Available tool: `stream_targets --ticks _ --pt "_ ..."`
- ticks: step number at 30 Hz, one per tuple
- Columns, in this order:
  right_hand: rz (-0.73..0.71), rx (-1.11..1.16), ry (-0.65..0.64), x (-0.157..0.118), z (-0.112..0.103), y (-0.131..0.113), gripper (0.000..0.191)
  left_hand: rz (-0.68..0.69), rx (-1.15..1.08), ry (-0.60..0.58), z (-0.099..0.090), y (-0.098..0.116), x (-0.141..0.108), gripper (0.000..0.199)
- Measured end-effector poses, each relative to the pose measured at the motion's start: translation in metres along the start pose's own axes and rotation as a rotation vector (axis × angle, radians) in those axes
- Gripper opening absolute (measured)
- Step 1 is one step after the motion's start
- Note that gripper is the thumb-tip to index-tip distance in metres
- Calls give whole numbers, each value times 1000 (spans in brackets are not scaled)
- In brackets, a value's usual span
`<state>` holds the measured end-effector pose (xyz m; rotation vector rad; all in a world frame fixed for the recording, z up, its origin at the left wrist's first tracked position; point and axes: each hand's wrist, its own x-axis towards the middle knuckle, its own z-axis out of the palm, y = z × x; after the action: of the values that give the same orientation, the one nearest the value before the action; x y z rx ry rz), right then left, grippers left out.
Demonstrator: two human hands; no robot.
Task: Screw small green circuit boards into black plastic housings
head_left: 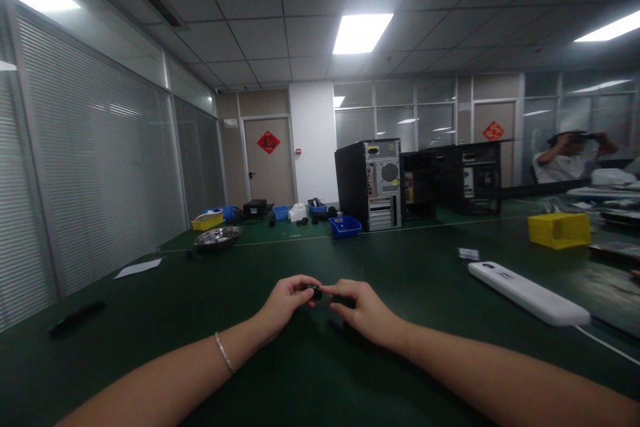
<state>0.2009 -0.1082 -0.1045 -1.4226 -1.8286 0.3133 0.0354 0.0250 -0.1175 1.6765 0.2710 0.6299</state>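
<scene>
My left hand (pixel 289 300) is closed on a small dark object (pixel 315 293), holding it between thumb and fingers a little above the green table (pixel 280 373). What the object is cannot be made out. From the right, my right hand (pixel 357 307) reaches its index fingertip to the object's side. The thumb of that hand is apart from its index finger, with nothing visible between them. A silvery bracelet is on my left wrist.
A white power strip (pixel 530 293) with a cable and a yellow bin (pixel 559 230) lie to the right. Computer cases (pixel 383 180), a blue tray (pixel 345 226) and a metal bowl (pixel 218 237) stand farther back. Paper (pixel 139 268) lies left. A person (pixel 570 163) sits at the far right.
</scene>
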Motion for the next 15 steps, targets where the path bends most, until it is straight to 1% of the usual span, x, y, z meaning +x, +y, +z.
stream_targets --ticks 4,9,12,15 --pt "17 24 34 2 1 2 38 1 88 33 1 0 0 23" --pt "85 136 81 4 5 14 38 22 180 -3 2 1 0 20" --pt "185 212 134 5 7 23 41 2 239 -66 3 3 -2 19" --pt "227 272 157 6 9 29 44 25 418 -179 6 9 -5 18"
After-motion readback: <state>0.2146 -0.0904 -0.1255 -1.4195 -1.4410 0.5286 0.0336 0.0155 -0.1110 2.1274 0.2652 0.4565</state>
